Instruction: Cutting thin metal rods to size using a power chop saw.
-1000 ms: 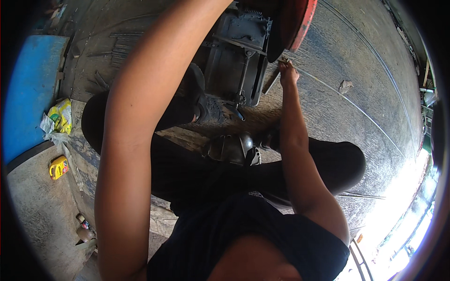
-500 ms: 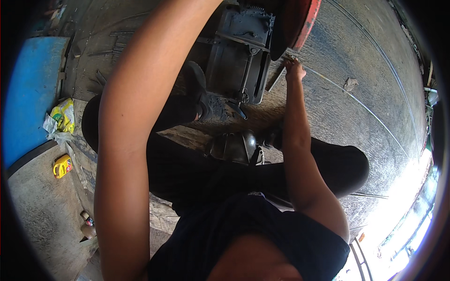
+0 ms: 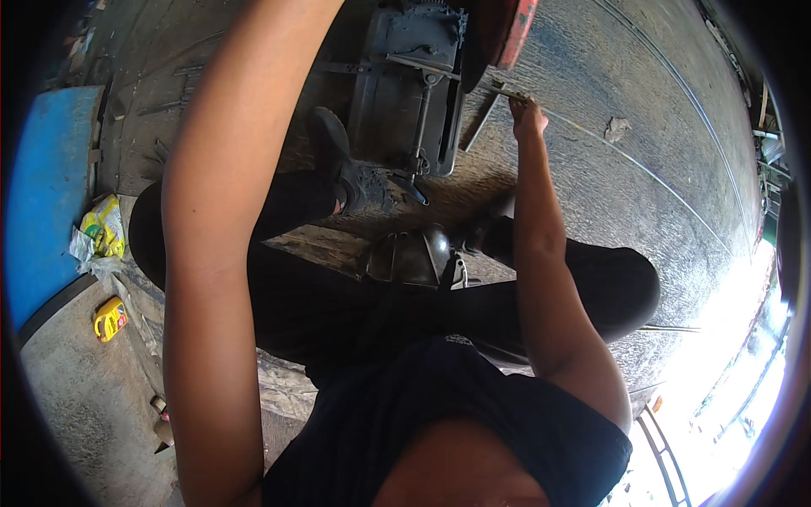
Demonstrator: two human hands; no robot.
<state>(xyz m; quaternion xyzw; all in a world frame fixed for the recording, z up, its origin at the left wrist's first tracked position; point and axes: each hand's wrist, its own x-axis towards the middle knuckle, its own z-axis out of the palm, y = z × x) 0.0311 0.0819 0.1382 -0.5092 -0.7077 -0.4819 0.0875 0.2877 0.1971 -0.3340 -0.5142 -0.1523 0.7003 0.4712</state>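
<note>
A dark metal cut-off saw point(image 3: 405, 127) with a screw clamp point(image 3: 425, 118) stands in front of me, its red guard point(image 3: 513, 38) cut off by the upper edge. My left arm reaches up past the frame, so the left hand is hidden from view. My right hand point(image 3: 530, 117) is closed on a thin metal rod point(image 3: 500, 90), just right of the saw and below the guard. One end of the rod points toward the saw. Beside it, a short metal bar point(image 3: 483, 121) lies on the ground.
Between my legs rests a dark, shiny rounded thing point(image 3: 414, 253). A long thin line point(image 3: 650, 176) runs over the ground from near my right hand. At left are a blue panel point(image 3: 51, 194), a yellow-green bag point(image 3: 105, 226) and a yellow bottle point(image 3: 110, 319). A crumpled scrap point(image 3: 617, 128) lies at right.
My right hand has moved right, away from the saw and guard, and more of the rod shows. The whole view has shifted a little.
</note>
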